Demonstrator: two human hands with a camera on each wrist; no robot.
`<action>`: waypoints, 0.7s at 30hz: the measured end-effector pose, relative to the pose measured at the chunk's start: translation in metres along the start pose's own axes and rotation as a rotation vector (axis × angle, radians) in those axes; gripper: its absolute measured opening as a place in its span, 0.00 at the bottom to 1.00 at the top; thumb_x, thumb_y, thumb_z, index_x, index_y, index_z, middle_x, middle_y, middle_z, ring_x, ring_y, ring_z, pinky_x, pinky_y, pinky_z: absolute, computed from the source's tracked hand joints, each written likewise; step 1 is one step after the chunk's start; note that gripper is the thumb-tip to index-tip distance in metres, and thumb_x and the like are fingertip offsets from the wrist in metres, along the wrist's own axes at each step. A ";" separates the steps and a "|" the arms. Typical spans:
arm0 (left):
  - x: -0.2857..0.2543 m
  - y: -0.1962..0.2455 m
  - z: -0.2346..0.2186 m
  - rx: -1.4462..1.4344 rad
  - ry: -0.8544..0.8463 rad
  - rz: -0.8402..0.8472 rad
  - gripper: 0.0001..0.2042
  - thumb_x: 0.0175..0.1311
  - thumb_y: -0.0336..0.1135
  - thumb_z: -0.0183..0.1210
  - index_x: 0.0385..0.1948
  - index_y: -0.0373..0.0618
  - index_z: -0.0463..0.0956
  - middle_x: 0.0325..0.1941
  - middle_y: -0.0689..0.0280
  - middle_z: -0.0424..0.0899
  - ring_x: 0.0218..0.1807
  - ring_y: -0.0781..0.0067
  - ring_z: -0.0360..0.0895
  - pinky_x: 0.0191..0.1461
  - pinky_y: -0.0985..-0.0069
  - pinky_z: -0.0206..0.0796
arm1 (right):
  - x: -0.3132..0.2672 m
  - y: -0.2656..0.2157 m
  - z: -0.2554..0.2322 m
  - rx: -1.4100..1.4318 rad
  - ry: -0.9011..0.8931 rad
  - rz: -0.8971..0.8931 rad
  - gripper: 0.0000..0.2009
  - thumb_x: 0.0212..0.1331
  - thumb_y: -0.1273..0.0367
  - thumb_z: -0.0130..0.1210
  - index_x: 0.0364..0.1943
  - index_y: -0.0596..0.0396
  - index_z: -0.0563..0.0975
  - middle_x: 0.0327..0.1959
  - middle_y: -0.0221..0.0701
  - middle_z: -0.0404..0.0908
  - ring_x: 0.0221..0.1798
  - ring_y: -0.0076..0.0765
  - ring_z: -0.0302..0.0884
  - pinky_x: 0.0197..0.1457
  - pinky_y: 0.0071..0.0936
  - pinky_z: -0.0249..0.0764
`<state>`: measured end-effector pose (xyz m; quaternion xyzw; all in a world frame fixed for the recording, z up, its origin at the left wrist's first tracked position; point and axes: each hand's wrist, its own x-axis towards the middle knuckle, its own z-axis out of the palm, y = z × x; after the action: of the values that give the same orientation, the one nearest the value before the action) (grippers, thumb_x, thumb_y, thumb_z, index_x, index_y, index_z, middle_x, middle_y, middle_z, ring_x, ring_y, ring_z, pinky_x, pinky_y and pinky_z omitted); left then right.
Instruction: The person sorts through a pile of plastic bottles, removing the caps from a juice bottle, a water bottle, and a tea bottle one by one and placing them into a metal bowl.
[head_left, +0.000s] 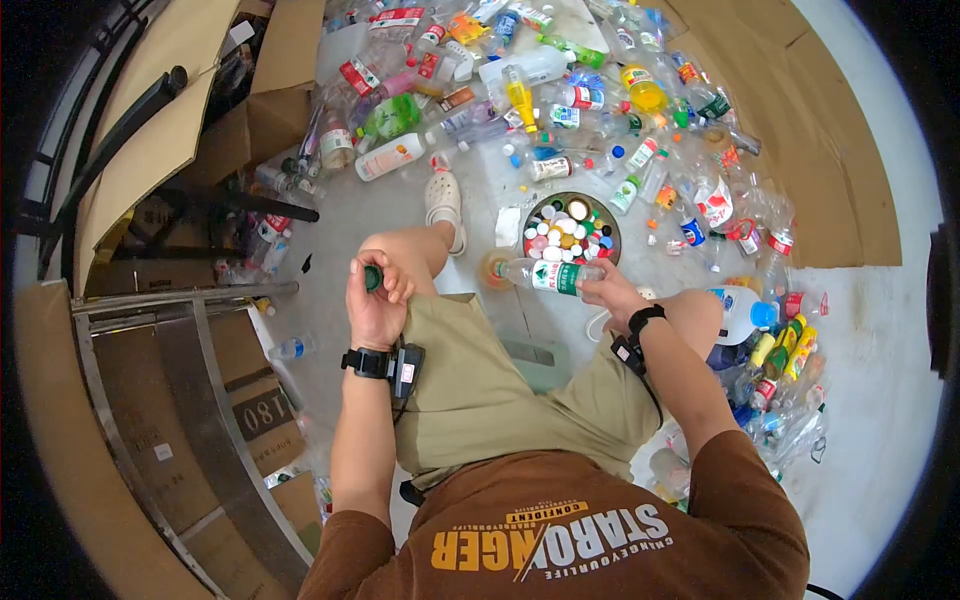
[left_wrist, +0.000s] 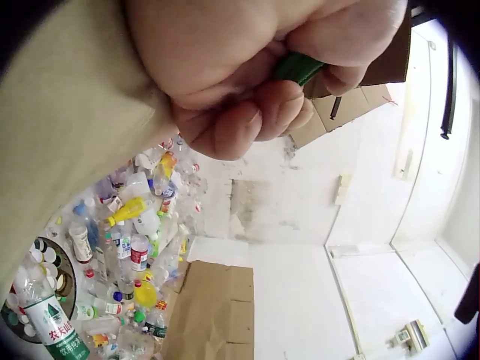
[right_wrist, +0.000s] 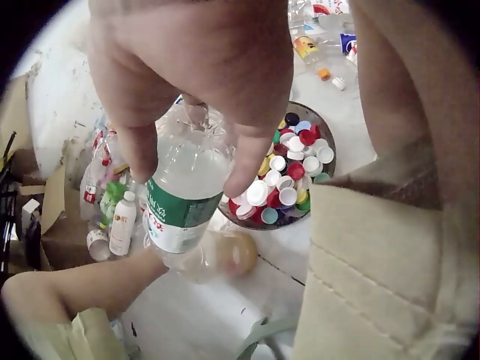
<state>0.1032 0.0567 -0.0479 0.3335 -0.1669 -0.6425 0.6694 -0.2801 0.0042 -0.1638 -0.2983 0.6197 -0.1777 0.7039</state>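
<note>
The left hand (head_left: 378,300) is raised over the left knee, fingers curled round a dark green cap (head_left: 373,279); the green cap (left_wrist: 298,67) also shows between thumb and fingers in the left wrist view. With the right hand (head_left: 612,292) a clear bottle (head_left: 548,274) with a green and white label is gripped near its base, lying roughly sideways, its neck toward the left. In the right wrist view thumb and fingers of the right hand (right_wrist: 195,67) hold the bottle (right_wrist: 184,202) from both sides. A round tray (head_left: 615,222) of mixed caps lies just beyond it.
Many plastic bottles (head_left: 390,157) spread over the floor ahead and to the right. Flat cardboard (head_left: 830,150) lies at the far right. A metal rack (head_left: 205,385) and cardboard boxes stand at the left. Another bottle with an amber end (head_left: 494,269) is beside the held bottle's neck.
</note>
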 end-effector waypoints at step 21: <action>0.002 0.001 0.002 0.012 0.037 -0.023 0.19 0.73 0.54 0.42 0.37 0.45 0.68 0.20 0.71 0.65 0.20 0.81 0.57 0.29 0.79 0.52 | 0.030 -0.007 0.043 -0.753 0.188 -0.586 0.36 0.35 0.64 0.72 0.56 0.44 0.69 0.50 0.46 0.68 0.54 0.55 0.70 0.58 0.42 0.69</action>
<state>0.1026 0.0542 -0.0464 0.3510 -0.1545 -0.6428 0.6631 -0.2323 -0.0111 -0.1800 -0.6771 0.5917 -0.1580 0.4081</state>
